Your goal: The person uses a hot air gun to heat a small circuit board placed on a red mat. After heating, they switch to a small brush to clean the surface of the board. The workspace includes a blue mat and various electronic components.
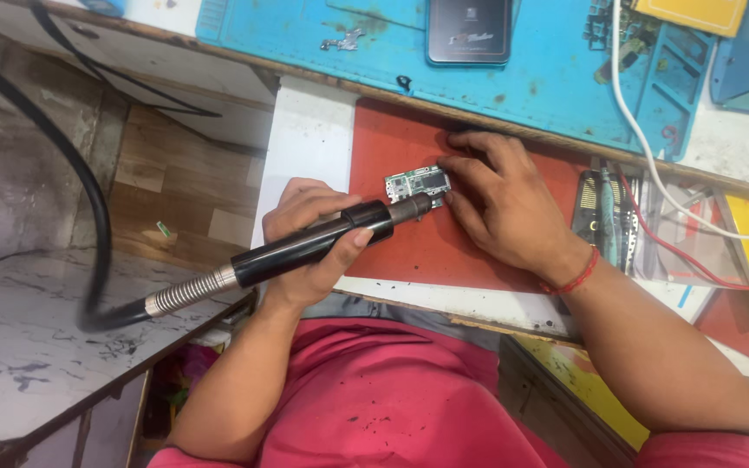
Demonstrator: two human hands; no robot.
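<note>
My left hand (305,234) is wrapped around a black hot-air wand (322,240) with a metal spring collar and a thick black hose (88,199) trailing off to the left. Its nozzle tip points at a small green circuit board (415,183) lying on a red mat (400,234). My right hand (500,204) lies flat on the mat, its fingertips pressing on the board's right edge.
A blue work mat (522,78) behind the red one carries a dark phone (469,30) and small parts. A white cable (652,156) and a red wire (678,251) run at the right, beside tools and yellow boxes. A marble-patterned shelf (19,347) sits lower left.
</note>
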